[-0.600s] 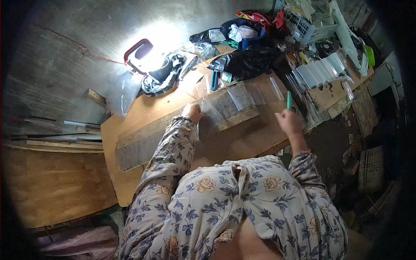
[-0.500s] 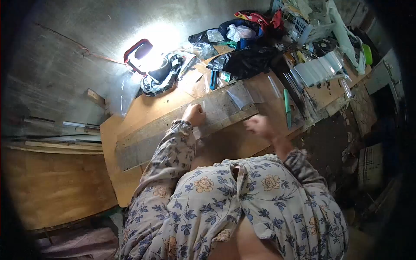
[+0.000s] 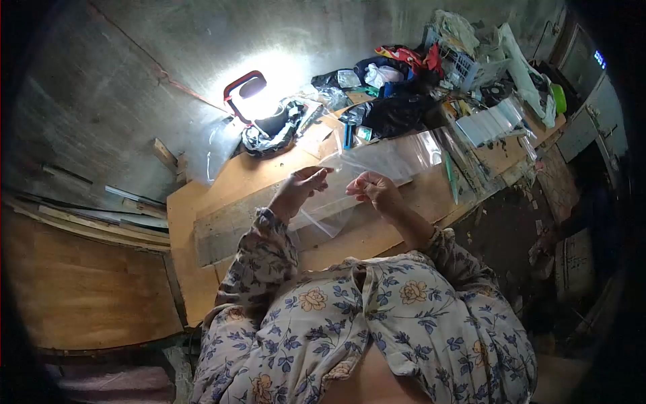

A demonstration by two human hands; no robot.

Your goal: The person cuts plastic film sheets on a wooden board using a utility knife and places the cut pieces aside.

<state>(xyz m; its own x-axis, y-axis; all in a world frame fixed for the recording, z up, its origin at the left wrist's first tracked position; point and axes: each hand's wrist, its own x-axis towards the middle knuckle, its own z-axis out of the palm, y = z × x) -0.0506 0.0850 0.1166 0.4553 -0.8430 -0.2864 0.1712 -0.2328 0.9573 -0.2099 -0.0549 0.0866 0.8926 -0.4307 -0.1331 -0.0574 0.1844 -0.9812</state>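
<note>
Head — hands [image 3: 301, 191], clear film [image 3: 335, 219] — illegible display [image 3: 599, 60]

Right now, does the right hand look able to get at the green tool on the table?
Probably yes: the green tool lies close to the right hand, uncovered, with bare tabletop between, though those fingers may be pinching clear plastic.

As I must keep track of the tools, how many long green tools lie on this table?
1 long green tool, on the right part of the table, beyond the right hand. Others may be hidden under the black plastic.
</note>
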